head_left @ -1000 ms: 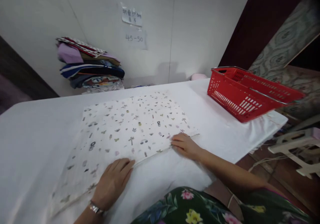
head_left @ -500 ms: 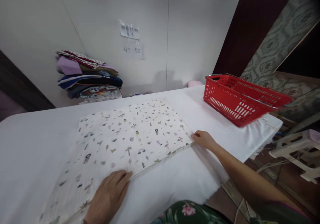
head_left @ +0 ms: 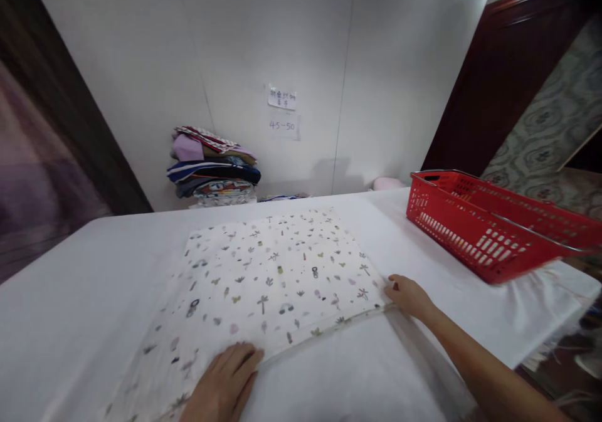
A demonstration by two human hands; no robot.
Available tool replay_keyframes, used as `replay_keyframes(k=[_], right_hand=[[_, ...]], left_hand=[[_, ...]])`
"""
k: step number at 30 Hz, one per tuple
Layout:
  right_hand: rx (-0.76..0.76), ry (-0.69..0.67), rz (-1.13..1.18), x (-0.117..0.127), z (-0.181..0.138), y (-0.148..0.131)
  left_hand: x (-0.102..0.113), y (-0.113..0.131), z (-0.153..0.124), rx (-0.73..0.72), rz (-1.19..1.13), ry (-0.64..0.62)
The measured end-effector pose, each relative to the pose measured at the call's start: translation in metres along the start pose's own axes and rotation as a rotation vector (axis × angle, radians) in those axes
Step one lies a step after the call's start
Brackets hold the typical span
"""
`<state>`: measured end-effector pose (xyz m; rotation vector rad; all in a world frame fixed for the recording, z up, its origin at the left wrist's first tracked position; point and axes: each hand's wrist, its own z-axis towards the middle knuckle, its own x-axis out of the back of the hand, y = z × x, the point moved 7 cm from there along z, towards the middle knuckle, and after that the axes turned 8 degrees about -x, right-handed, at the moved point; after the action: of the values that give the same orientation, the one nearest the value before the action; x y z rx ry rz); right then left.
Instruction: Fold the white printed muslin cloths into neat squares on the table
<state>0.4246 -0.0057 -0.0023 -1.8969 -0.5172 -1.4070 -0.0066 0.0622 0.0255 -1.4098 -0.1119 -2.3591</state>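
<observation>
A white cloth (head_left: 282,271) printed with small palm trees, rainbows and leaves lies spread on the white-covered table. My left hand (head_left: 226,378) rests palm down on its near edge, fingers lying along the fabric and holding nothing visible. At the near right corner, my right hand (head_left: 409,296) pinches the cloth between thumb and fingers. The near edge runs fairly straight between both hands. Part of the cloth at the lower left is hidden by my left hand.
A red plastic basket (head_left: 470,227) with metal handles stands on the table (head_left: 84,296) at the right. Folded fabrics (head_left: 214,168) are stacked at the back against the wall. A pink object (head_left: 388,184) sits at the table's far edge. Handwritten paper signs (head_left: 283,111) hang on the wall.
The view has swung left and up, so everything appears lower and further right. Both hands keep their places on the cloth, which looks unchanged.
</observation>
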Motion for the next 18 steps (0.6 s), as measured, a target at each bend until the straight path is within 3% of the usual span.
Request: replay_keyframes(k=[5,10,15,18], right_hand=[[-0.006,-0.071,0.006,-0.01,0.01,-0.009],[-0.004,-0.145,0.113,-0.014,0.013,-0.008],[-0.075,-0.145,0.329,-0.008,0.006,0.011],[-0.069,-0.166,0.272,-0.013,0.009,0.028]], left_hand=[[0.006,-0.002,-0.007,0.059,-0.001,-0.01],[0.007,-0.012,-0.017,0.228,-0.008,-0.15],[0.003,-0.019,-0.018,0.341,-0.05,-0.232],[0.006,-0.015,-0.018,0.309,-0.11,-0.228]])
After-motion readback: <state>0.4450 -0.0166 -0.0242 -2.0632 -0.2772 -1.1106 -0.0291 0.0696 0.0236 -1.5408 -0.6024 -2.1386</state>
